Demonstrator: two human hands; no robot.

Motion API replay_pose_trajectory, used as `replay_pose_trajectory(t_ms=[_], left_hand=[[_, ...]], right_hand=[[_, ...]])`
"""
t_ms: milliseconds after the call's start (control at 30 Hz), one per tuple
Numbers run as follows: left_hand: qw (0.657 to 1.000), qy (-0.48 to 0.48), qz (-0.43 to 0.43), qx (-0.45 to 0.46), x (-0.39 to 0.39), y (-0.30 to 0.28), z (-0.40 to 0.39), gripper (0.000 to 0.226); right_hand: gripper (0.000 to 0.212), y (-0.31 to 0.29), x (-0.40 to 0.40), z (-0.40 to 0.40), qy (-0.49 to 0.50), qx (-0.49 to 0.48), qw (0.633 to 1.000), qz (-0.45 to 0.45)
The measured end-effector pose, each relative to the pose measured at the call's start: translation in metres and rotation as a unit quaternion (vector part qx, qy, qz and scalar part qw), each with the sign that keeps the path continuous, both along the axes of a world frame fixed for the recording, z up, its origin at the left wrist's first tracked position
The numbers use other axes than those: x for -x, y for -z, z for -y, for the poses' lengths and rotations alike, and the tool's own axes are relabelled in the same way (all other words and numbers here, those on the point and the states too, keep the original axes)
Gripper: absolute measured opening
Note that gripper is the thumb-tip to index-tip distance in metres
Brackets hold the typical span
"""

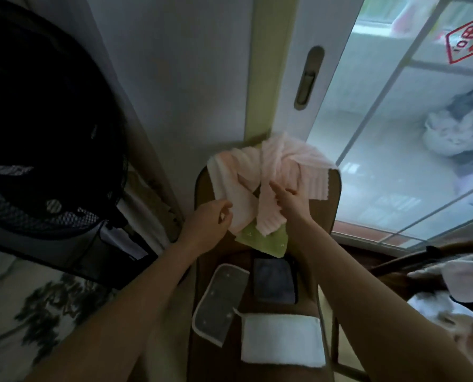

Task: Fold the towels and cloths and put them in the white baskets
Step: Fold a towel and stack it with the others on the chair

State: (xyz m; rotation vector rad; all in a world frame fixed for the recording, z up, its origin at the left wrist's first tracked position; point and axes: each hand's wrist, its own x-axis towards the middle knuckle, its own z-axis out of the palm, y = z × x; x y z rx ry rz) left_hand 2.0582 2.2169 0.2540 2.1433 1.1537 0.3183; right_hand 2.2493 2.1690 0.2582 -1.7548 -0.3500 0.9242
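The pink towels (pixel 271 172) lay heaped at the chair's (pixel 334 194) far end. The left hand (pixel 207 219) pinched one towel's edge; the right hand (pixel 287 197), fingers straight, touched another. Step judged: picking a towel. Next: lift it clear and spread it for folding.

- The brown chair (pixel 329 216) is crowded: pink towels (pixel 279 172) heaped at 12 o'clock over a green cloth (pixel 260 241).
- Towards 6 o'clock lie a grey cloth (pixel 219 301), a dark folded cloth (pixel 274 279) and a white folded towel (pixel 282 337), with strips of bare seat between them.
- A black fan (pixel 45 133) blocks 9 o'clock.
- The sliding glass door (pixel 395 133) closes off 2 o'clock.
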Motion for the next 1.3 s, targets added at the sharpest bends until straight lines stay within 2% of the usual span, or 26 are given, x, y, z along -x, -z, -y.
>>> replay_pose_trajectory(t_ms=[133, 233, 300, 367, 433, 533, 633, 733, 800, 900, 1067, 1133, 1233, 1300], left_hand=[[0.999, 0.043, 0.005, 0.021, 0.008, -0.017, -0.023, 0.033], [0.998, 0.058, 0.002, 0.029, 0.006, -0.035, -0.033, 0.036], [0.997, 0.069, 0.012, 0.022, -0.001, -0.047, -0.037, 0.035], [0.997, 0.080, 0.017, 0.010, -0.008, -0.058, -0.037, 0.031], [0.996, 0.085, 0.022, -0.003, -0.012, -0.068, -0.036, 0.028], [0.996, 0.082, 0.031, -0.010, -0.015, -0.076, -0.036, 0.027], [0.997, 0.073, 0.035, -0.003, -0.012, -0.075, -0.036, 0.029], [0.998, 0.062, 0.020, 0.009, -0.001, -0.069, -0.033, 0.035], [0.998, 0.056, 0.015, 0.010, 0.007, -0.066, -0.030, 0.036], [0.999, 0.035, 0.018, 0.026, 0.017, -0.064, -0.030, 0.038], [0.997, 0.023, 0.054, 0.041, 0.013, -0.079, -0.021, 0.036], [0.996, 0.032, 0.076, 0.024, 0.000, -0.093, -0.014, 0.034], [0.990, 0.044, 0.136, 0.011, -0.029, -0.130, 0.005, 0.030], [0.982, 0.053, 0.180, 0.030, -0.049, -0.160, 0.025, 0.027]], right_hand=[[0.040, -0.004, 0.003, -0.015, 0.042, 0.032, 0.997, -0.059], [0.032, -0.012, -0.003, -0.016, 0.065, 0.051, 0.996, -0.045], [0.017, -0.020, -0.005, -0.014, 0.076, 0.041, 0.994, -0.066], [0.015, -0.027, -0.004, -0.014, 0.089, 0.018, 0.991, -0.096], [0.030, -0.031, -0.001, -0.014, 0.097, -0.002, 0.990, -0.104], [0.075, -0.033, 0.003, -0.016, 0.100, 0.002, 0.993, -0.068], [0.083, -0.028, 0.010, -0.020, 0.087, 0.017, 0.993, -0.075], [0.074, -0.018, 0.017, -0.023, 0.038, 0.012, 0.991, -0.124], [0.062, -0.012, 0.022, -0.024, 0.042, -0.009, 0.990, -0.136], [0.025, -0.017, 0.027, -0.017, 0.081, -0.056, 0.993, -0.068], [0.013, -0.056, 0.010, 0.018, 0.125, -0.162, 0.977, -0.053], [0.015, -0.083, -0.002, 0.042, 0.118, -0.190, 0.973, -0.048], [0.012, -0.125, -0.025, 0.077, 0.040, -0.201, 0.979, 0.018], [0.018, -0.160, -0.040, 0.101, -0.026, -0.202, 0.979, 0.026]])
